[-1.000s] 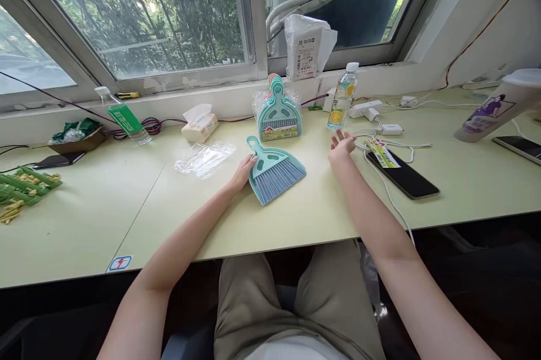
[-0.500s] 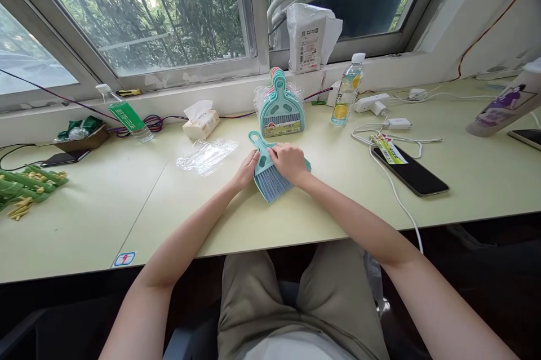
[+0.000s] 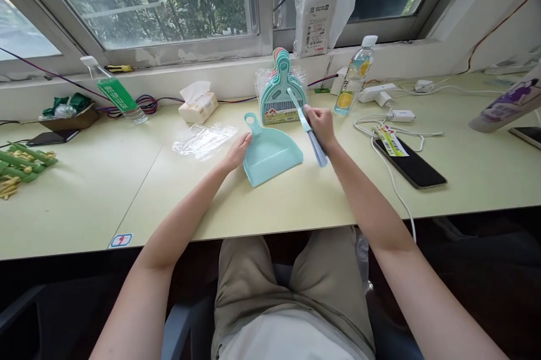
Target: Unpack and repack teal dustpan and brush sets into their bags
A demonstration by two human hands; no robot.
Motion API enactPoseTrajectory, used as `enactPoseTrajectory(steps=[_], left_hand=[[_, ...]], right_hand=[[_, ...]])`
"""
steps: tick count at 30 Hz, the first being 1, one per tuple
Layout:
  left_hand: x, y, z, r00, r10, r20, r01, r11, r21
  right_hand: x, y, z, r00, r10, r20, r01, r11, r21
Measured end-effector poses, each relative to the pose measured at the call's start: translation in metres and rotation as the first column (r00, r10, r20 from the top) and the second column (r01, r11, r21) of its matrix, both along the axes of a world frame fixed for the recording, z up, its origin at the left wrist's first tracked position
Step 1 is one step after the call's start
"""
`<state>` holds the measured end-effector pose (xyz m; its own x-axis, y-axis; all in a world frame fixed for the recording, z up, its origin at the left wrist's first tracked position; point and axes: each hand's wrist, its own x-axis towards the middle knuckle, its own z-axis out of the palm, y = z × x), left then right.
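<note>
A light teal dustpan (image 3: 273, 151) lies at the middle of the table, its ring handle pointing away from me. My left hand (image 3: 239, 151) grips its left edge near the handle, thumb on top. To the right of the pan, my right hand (image 3: 320, 126) is closed around a small hand brush (image 3: 311, 137) held on edge, bristles down and toward me. Brush and dustpan are apart. Behind them, a stack of wrapped brush-and-dustpan sets (image 3: 282, 92) leans upright by the wall. Crumpled clear plastic wrap (image 3: 205, 141) rests left of the dustpan.
A tissue pack (image 3: 198, 106) and a green-labelled bottle (image 3: 116, 92) stand to the left. On the right are a lemon-printed bottle (image 3: 355, 78), white chargers and cables (image 3: 401, 116), and a black phone (image 3: 412, 165) with a paper label on it. The table's front edge (image 3: 270, 232) is near my lap.
My right hand has lifted the brush off the dustpan and moved it right, turning it on edge. The pan's inside now shows. My left hand keeps its hold.
</note>
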<state>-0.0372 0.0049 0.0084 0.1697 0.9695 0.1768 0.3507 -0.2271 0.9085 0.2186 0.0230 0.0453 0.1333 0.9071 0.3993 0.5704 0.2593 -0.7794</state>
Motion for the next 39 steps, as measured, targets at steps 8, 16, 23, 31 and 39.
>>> enactPoseTrajectory(steps=[8,16,23,31,39], left_hand=[[-0.013,0.003,0.006,0.927,0.119,-0.354,-0.122,0.992,0.015],[-0.032,0.003,0.012,0.857,0.205,-0.473,-0.158,0.978,0.139],[-0.032,0.004,0.011,0.797,0.161,-0.582,-0.116,0.987,0.113],[-0.02,-0.001,0.004,0.836,0.154,-0.526,-0.094,0.986,0.14],[-0.006,-0.006,-0.005,0.864,0.103,-0.493,-0.016,0.984,0.178]], right_hand=[[0.054,0.023,-0.044,0.772,-0.184,0.608,0.233,0.972,-0.003],[0.057,0.02,-0.035,0.718,-0.204,0.665,0.267,0.964,0.007],[0.048,0.023,-0.034,0.657,0.051,0.752,0.195,0.953,-0.234],[0.05,0.023,-0.035,0.72,0.063,0.691,0.164,0.952,-0.258],[0.051,0.023,-0.032,0.784,-0.03,0.62,0.192,0.961,-0.197]])
